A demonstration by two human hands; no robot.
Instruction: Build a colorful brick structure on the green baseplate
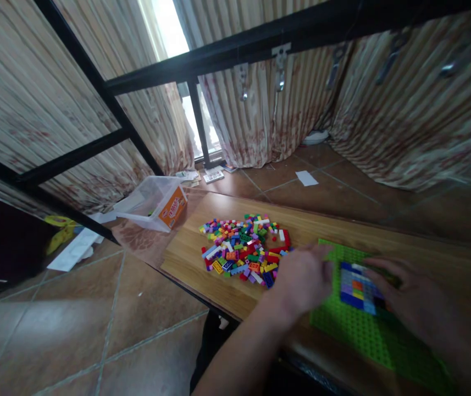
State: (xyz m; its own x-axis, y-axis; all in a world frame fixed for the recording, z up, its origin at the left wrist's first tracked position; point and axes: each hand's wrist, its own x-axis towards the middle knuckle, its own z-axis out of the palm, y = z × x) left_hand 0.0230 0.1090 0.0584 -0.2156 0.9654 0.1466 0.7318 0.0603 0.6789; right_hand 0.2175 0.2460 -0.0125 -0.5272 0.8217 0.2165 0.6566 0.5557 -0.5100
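A green studded baseplate [354, 335] lies on the right part of the wooden tabletop. On it is a flat patch of toy building bricks [353, 294] in blue, purple, light blue, orange and yellow. My right hand [412, 300] rests over the right side of this patch, thumb and fingers apart and touching or just above the bricks. At the plate's left edge is my left hand [303, 278], its fingers smeared by motion, so anything in them cannot be made out. Left of that hand spreads a pile of loose multicoloured bricks [239, 245].
A clear plastic bin [140, 217] with an orange label stands at the table's left end. Black metal bars [219, 60] cross above, hung with small metal pieces. Striped curtains [255, 121] hang behind. Papers [307, 178] lie on the tiled floor.
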